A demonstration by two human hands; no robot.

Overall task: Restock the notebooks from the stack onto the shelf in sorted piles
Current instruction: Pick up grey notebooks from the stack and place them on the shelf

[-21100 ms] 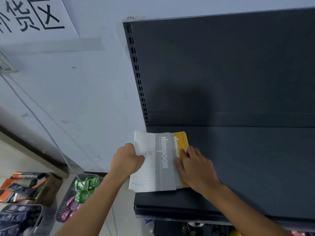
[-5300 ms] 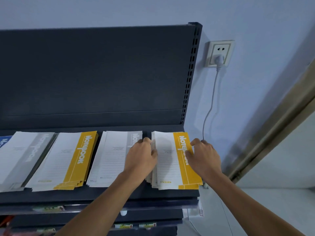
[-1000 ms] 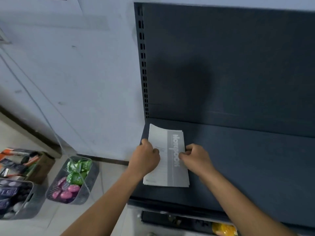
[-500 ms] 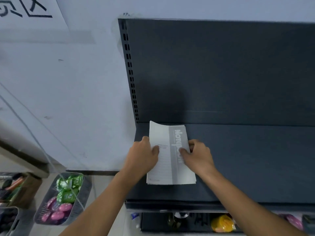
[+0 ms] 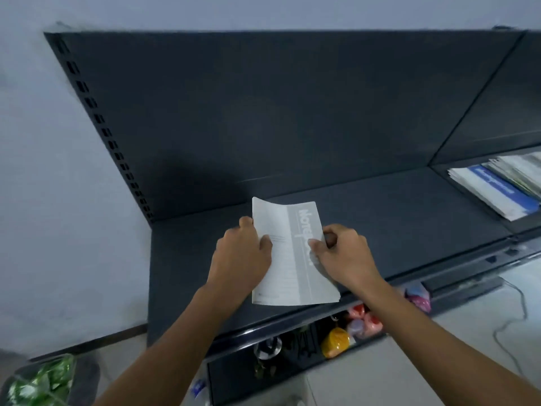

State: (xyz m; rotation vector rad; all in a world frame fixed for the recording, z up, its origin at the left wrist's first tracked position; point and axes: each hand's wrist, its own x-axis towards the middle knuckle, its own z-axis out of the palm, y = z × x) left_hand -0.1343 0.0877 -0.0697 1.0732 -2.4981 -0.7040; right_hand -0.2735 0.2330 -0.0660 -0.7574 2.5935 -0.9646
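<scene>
A: Task item, where?
B: Grey-banded notebooks [image 5: 292,259]. Thin stack, white cover with a grey strip and white lettering, over the left part of the top shelf [image 5: 409,218], near its front edge. The far left corner curls upward. Can't tell whether the underside rests flat on the shelf.
A: Hands?
B: Left hand [image 5: 240,256] grips the stack's left edge, thumb on the cover, fingers curled round the side. Right hand [image 5: 345,253] pinches the right edge, thumb on the grey strip, fingers tucked beneath.
A: Anything in the way?
B: The hands cover the middle of both long edges and part of the lettering. The shelf surface is dark metal, matte, flat.
A: Surroundings?
B: Back panel [image 5: 292,112] is the same dark matte metal. A slotted upright [image 5: 99,121] runs along its left side, against a pale wall [image 5: 58,200]. Well apart to the right, on the adjoining section, a blue-banded notebook pile [image 5: 497,197] lies flat. A paler pile [image 5: 521,168] sits just behind it, cut by the frame edge.
A: Below?
B: Lower tier, partly hidden by the shelf lip and the right forearm: a round yellow item [image 5: 335,342], pink and red soft packets [image 5: 364,320], something glassy [image 5: 268,347], blurred. Bottom left, a grey basket [image 5: 89,376] with shiny green packets [image 5: 41,382]. A thin cable [image 5: 518,312] loops on the floor at right.
</scene>
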